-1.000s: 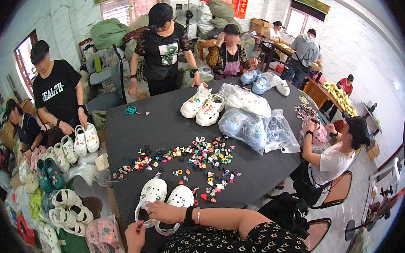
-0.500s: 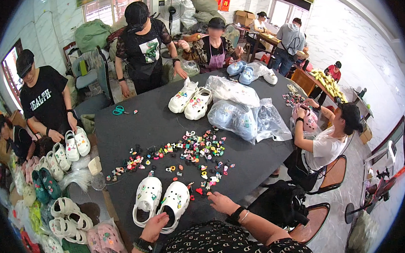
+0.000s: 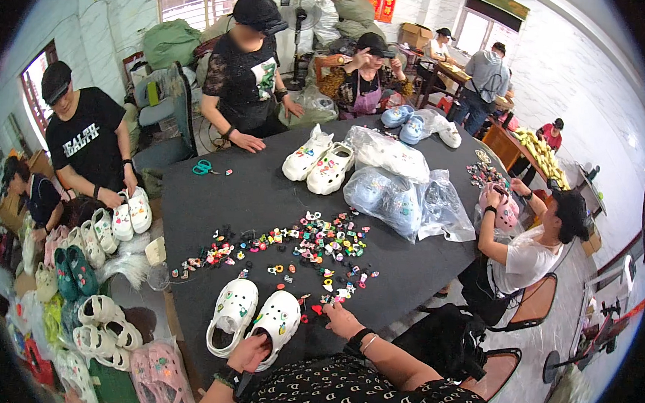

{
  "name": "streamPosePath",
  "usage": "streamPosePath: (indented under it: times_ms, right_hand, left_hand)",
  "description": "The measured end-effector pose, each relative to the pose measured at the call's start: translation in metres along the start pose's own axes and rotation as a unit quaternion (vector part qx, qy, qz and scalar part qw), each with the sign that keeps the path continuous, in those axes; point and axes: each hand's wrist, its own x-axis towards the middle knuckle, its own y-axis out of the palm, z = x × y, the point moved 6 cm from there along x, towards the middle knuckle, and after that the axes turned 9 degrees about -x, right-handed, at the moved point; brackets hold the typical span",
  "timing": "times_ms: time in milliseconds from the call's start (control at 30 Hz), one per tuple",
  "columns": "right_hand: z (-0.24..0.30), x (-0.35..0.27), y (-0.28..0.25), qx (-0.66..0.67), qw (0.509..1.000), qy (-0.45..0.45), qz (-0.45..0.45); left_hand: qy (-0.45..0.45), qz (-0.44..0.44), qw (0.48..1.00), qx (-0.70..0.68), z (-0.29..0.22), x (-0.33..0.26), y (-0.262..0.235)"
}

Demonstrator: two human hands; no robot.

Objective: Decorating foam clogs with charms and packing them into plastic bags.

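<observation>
Two white clogs decorated with charms stand side by side before me, the left clog and the right clog. My left hand is at the heel opening of the right clog, its fingers partly hidden inside and gripping the shoe. To the right, my right hand rests at the near edge of the loose shoe charms. Its fingertips are bent down together among them; whatever they pinch is too small to make out. Small red charms lie between that hand and the clog.
Farther up the dark table stand another white clog pair, bagged blue clogs and teal scissors. A co-worker at right handles a pink clog. At left, more clogs crowd a lower surface. Other people stand around the table.
My left hand has moved further into the right clog's opening. My right hand has shifted slightly left, its fingers down onto the charms. The seated person across has raised both hands to the head.
</observation>
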Motion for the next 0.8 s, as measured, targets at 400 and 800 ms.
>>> streamPosePath:
  times_ms: [400,800]
  right_hand:
    - [-0.02,0.039,-0.028,0.008,0.997,-0.073,-0.011]
    - [-0.032,0.042,-0.042,0.0,0.991,-0.112,-0.075]
  left_hand:
    - [0.048,-0.002,0.985,-0.167,0.0,0.021,0.018]
    - [0.106,-0.186,0.948,0.235,-0.031,-0.019,0.079]
